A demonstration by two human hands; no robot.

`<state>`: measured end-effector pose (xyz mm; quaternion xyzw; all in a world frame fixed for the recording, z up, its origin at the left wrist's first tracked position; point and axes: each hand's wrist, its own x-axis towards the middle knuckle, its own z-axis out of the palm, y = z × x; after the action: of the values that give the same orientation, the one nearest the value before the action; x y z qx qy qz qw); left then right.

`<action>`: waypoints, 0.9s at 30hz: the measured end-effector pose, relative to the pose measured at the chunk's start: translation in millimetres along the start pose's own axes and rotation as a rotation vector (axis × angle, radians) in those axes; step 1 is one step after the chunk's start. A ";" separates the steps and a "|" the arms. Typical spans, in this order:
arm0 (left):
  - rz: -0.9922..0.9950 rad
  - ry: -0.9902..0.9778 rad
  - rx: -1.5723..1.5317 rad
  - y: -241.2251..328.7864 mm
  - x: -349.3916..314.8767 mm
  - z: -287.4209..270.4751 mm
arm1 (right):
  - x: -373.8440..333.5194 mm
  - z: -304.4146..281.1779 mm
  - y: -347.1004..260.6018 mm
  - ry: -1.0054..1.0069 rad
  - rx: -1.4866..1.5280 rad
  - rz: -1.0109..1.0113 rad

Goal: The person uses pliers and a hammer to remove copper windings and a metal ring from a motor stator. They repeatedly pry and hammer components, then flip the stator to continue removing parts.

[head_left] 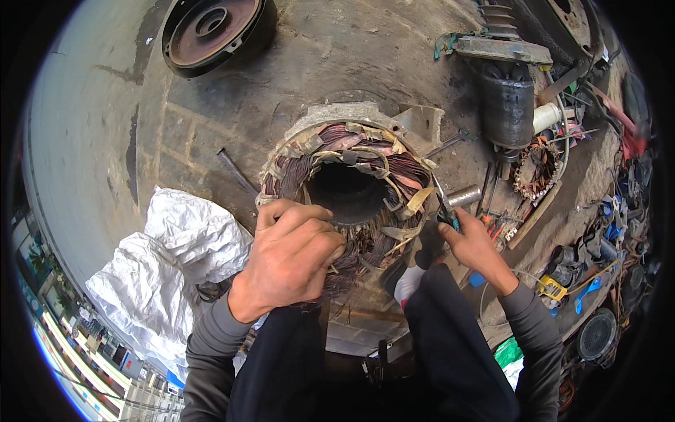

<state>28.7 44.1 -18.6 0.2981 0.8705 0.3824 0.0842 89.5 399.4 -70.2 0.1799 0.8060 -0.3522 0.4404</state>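
A motor stator stands upright on its end before me, its dark round bore facing up. Reddish-brown wire windings ring the bore, wrapped with pale tape and cord; at the near side they are frayed and loose. My left hand is closed over the near left part of the windings, its curled fingers hiding whatever they grip. To the right of the stator, my right hand is wrapped round a hand tool with a teal and black handle. Its narrow metal end points up beside the windings.
A round motor cover lies at the far left. A crumpled white sack is at the near left, a metal rod beyond it. A dark cylindrical motor part, a small wound coil and scattered tools lie at right.
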 end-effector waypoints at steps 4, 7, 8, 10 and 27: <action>-0.001 -0.005 -0.012 -2.4 -2.7 0.4 | 19.6 3.8 -3.2 0.029 -0.137 -0.045; 0.001 -0.007 -0.026 -4.2 -4.7 0.3 | 32.6 9.2 -2.3 0.109 -0.196 -0.114; 0.005 -0.009 -0.033 -4.8 -5.2 -0.1 | 36.5 11.5 -1.8 0.152 -0.211 -0.142; 0.004 -0.022 -0.031 -6.1 -6.3 -0.5 | 45.8 15.5 -1.5 0.186 -0.322 -0.196; -0.137 0.035 0.113 -27.1 79.0 -26.3 | -26.3 19.9 -24.6 -0.180 0.477 -0.042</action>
<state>-57.3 59.6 -13.4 0.2352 0.9104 0.3312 0.0779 100.7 368.6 -45.4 0.2297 0.6615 -0.5560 0.4478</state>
